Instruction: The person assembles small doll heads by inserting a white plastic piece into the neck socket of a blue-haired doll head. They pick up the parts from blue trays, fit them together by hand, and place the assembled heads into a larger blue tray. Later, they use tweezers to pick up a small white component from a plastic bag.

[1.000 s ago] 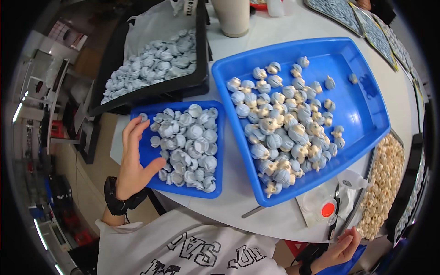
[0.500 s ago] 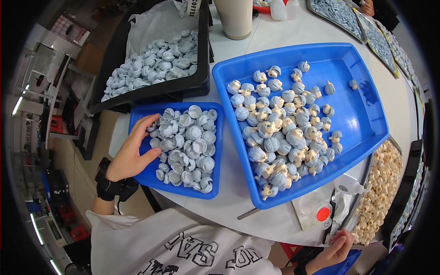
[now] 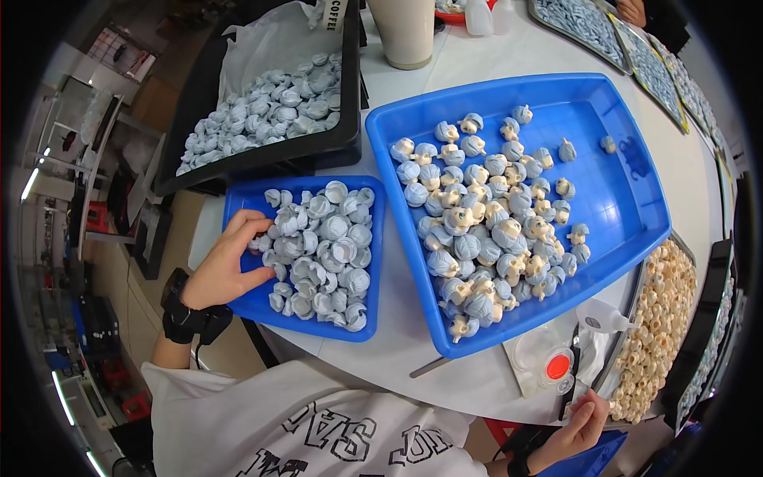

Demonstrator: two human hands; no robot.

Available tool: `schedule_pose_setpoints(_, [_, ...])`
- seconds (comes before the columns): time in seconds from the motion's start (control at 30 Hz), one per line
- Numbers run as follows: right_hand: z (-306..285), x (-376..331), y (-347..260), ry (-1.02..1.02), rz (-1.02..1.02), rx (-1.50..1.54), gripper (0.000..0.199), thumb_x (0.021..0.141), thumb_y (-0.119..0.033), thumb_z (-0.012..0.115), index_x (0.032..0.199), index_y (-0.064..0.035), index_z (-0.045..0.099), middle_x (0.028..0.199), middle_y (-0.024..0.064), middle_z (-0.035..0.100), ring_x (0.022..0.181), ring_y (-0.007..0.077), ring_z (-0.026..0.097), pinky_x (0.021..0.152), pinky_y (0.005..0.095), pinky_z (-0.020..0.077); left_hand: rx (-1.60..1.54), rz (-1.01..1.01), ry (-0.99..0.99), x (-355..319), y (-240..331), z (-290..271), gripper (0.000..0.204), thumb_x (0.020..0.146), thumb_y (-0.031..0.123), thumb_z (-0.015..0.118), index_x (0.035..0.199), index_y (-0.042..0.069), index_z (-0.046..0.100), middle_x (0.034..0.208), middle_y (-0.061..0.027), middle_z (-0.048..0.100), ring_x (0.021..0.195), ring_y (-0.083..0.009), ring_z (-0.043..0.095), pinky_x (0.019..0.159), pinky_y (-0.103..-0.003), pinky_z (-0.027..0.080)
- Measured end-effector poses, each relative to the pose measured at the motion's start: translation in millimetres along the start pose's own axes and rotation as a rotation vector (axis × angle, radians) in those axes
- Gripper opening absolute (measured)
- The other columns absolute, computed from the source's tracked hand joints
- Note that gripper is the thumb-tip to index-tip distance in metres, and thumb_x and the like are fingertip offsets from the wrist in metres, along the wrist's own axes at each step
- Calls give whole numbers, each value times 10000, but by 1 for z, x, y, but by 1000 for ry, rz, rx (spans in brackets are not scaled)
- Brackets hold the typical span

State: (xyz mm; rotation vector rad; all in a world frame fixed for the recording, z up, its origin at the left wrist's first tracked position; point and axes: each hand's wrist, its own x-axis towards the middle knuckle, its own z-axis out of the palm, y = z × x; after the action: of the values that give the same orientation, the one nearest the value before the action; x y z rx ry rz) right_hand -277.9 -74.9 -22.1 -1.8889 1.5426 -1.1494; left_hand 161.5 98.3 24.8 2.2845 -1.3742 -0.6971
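My left hand (image 3: 229, 270) reaches over the left rim of a small blue tray (image 3: 238, 312). Its fingers are curved and apart from the thumb, touching the edge of a heap of pale blue hair-shaped shells (image 3: 322, 250); no shell shows clearly in its grasp. At the lower right, my right hand (image 3: 579, 433) has its fingers closed together beside a tray of cream doll heads (image 3: 652, 334). What it pinches, if anything, is too small to make out. Between my hands stands a large blue tray (image 3: 612, 238) with many small doll heads wearing blue hair (image 3: 485, 230).
A black bin (image 3: 350, 139) of more blue shells stands behind the small tray. Near my right hand lie a white squeeze bottle (image 3: 604, 316) and a clear round container with a red disc (image 3: 559, 366). A beige cup (image 3: 405, 36) and another person's hand (image 3: 633, 11) are at the back.
My left fingers have curled and drawn lower along the shells' edge, with some shells shifted there. My right hand has moved slightly left and down. The view has shifted a little.
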Motion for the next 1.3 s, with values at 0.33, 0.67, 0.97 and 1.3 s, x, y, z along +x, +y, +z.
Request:
schedule_pose_setpoints(0.33, [2,1,0,-43,-27,36,161,887,-74,426,897,24,553,725,21,478,616,64,425,539,177,342,31,58,85,-2,5,10,552,625,22,620,1134,25,406,1070,-114,405,951,-257,459,762,-290,408])
schedule_pose_setpoints(0.67, [3,3,-6,-87,-83,36,150,880,-57,423,910,28,543,704,29,465,606,79,408,546,194,331,77,78,79,-2,3,11,527,610,17,584,1095,35,379,1186,-138,311,890,-230,458,539,-258,425])
schedule_pose_setpoints(0.97, [5,3,-3,-90,-78,65,152,884,-68,427,911,24,545,703,27,463,605,77,405,543,193,323,74,115,124,0,7,13,614,609,13,582,1178,40,353,1197,-141,321,974,-262,446,594,-262,435])
schedule_pose_setpoints(1.3, [5,2,-7,-100,-84,27,147,875,-55,432,897,32,549,699,31,475,598,81,401,544,200,326,22,8,161,-3,0,19,444,597,9,577,1016,16,432,921,-133,467,836,-306,493,691,-323,413])
